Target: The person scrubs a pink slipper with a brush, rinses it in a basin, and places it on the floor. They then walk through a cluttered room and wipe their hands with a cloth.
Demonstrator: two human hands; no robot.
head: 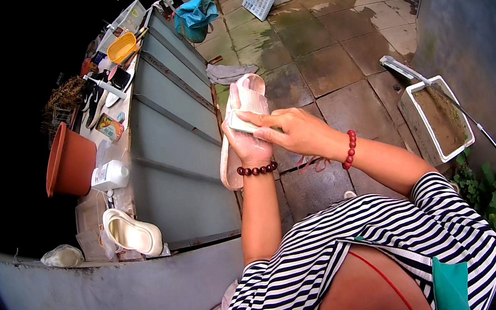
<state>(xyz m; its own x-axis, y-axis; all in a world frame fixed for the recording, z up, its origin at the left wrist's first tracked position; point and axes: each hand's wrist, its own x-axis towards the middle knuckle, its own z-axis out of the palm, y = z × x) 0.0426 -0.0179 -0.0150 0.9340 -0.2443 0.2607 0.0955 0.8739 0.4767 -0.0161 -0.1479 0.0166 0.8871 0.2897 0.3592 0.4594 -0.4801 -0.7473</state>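
Observation:
My left hand (250,147) holds a pale pink slide slipper (253,100) in front of me, its fingers running up along the ribbed strap. The slipper's toe end points away from me and the heel end comes down beside my left wrist. In my right hand (295,131) is a small scrub brush with a pale green and white back (243,123). It lies against the slipper by the strap, over my left palm. The brush's working side is hidden. A matching-style cream slipper (133,232) rests on the cluttered ledge (128,125) to my left.
Along the ledge stand a terracotta-coloured plastic basin (71,160), a white bottle (110,175), black shoes (93,101) and a yellow basket (122,47). A grey cloth (231,72) lies on the wet paving. At right, a long-handled tool (457,107) leans across a white-rimmed planter box (440,121).

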